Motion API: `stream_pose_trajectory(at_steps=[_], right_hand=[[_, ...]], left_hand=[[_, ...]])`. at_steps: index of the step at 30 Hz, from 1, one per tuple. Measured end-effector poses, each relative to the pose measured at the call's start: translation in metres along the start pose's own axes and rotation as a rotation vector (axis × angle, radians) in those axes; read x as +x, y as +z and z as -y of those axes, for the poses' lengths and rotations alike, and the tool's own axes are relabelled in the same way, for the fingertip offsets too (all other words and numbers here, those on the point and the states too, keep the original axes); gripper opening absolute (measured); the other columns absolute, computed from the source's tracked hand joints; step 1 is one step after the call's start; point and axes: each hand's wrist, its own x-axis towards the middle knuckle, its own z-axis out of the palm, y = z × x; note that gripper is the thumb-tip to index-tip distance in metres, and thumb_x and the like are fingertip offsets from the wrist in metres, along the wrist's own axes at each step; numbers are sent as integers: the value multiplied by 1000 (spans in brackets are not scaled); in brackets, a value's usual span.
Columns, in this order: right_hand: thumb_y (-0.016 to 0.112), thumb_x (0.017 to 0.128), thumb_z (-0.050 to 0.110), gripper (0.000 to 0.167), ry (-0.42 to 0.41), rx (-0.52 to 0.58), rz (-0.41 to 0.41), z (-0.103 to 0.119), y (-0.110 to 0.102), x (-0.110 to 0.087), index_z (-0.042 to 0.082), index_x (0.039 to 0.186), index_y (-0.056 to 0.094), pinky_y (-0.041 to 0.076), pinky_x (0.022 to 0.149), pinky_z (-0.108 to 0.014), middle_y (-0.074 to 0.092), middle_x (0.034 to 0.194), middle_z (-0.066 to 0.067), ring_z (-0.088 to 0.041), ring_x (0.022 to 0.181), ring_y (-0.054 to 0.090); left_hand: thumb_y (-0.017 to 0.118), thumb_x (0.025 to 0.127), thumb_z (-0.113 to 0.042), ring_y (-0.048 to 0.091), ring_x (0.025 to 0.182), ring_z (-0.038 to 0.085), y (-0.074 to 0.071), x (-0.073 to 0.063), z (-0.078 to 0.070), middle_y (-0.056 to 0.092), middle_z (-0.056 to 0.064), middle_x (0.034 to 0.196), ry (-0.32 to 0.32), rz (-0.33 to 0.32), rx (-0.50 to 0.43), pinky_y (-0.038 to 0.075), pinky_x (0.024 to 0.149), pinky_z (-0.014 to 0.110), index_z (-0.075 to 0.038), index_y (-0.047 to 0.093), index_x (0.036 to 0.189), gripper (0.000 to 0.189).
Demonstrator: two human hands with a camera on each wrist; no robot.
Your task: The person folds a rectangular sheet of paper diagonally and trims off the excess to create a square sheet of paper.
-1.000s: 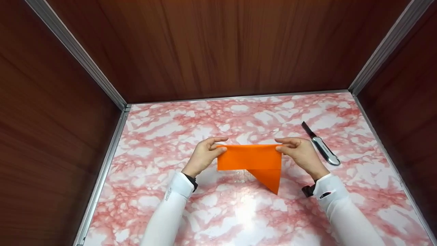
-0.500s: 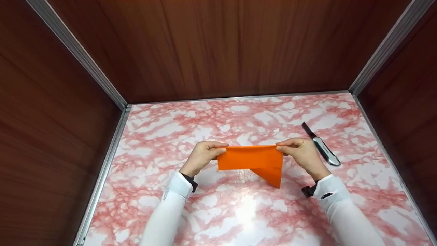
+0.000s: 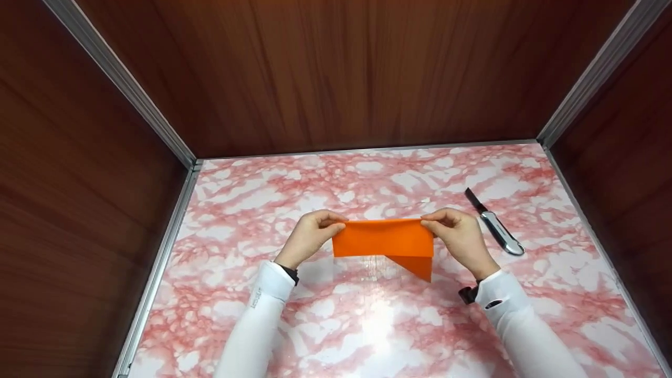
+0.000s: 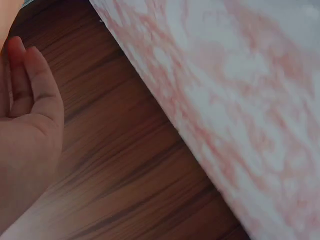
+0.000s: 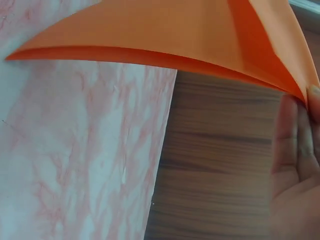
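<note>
A folded sheet of orange paper is stretched between both hands above the tabletop, its folded edge at the top. A triangular flap hangs below its lower right part. My left hand pinches the upper left corner between thumb and fingers. At the upper right corner, my right hand pinches the paper the same way. The right wrist view shows the orange paper curving away from the fingers of the right hand. In the left wrist view, only part of the left hand shows, and the paper is out of sight.
A utility knife with a grey and black handle and dark blade lies right of the right hand. The pink-and-white marbled table is bordered by brown wood-grain panels with grey metal frame strips.
Both hands keep their pinch and have risen slightly in the head view with the paper. The triangular flap hangs shorter than before. The utility knife has stayed in place.
</note>
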Motion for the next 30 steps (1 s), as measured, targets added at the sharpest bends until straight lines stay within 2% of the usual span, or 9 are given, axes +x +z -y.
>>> stream_pose_trajectory(at_steps=[3,5,7,10,14,17,22,30], right_hand=[[76,86,21,19,-13,-9,-34,-8,4,3,8,99,76,55,71,-31,72,94,-8,-25,80,67],[78,84,27,20,-24,-15,-52,-13,7,5,11,98,76,55,70,-29,73,93,-6,-23,79,67],[78,83,31,22,-34,-28,-66,-15,11,5,13,96,77,55,69,-28,73,92,-4,-21,78,67],[78,83,34,23,-45,-21,-73,-16,17,7,15,95,77,55,69,-29,73,91,-3,-21,78,67],[79,83,30,22,-46,21,-89,-18,22,8,13,96,77,55,69,-30,73,90,-5,-22,76,66],[79,83,27,21,-53,36,-105,-20,26,8,10,96,77,55,68,-29,73,89,-7,-22,75,66],[78,84,28,23,-67,52,-91,-19,36,6,9,97,76,55,67,-30,72,86,-7,-22,73,66],[78,84,28,22,-119,102,-54,-12,50,5,9,94,76,55,69,-31,73,89,-7,-22,76,67]], left_hand=[[66,92,-40,61,96,10,1,2,-6,67,-11,101,38,-2,240,49,85,36,-30,71,104,17],[64,93,-41,60,95,9,5,4,-14,66,-13,100,89,-5,406,47,84,35,-28,71,104,19],[63,94,-41,60,90,10,11,6,-21,67,-13,98,149,-1,531,48,82,35,-26,71,104,20],[63,94,-40,62,87,9,22,9,-31,68,-13,97,216,-7,651,49,79,33,-26,72,103,19],[64,94,-39,64,80,6,36,11,-43,69,-13,91,270,-61,771,49,71,34,-25,72,100,17],[66,93,-37,64,75,6,45,13,-50,69,-12,86,302,-89,831,49,66,33,-23,72,96,15],[65,93,-37,63,74,7,59,17,-59,68,-11,85,332,-62,851,49,63,30,-23,71,95,16],[56,98,-39,58,71,4,76,23,-65,65,-13,82,431,-43,783,46,65,27,-22,70,96,22]])
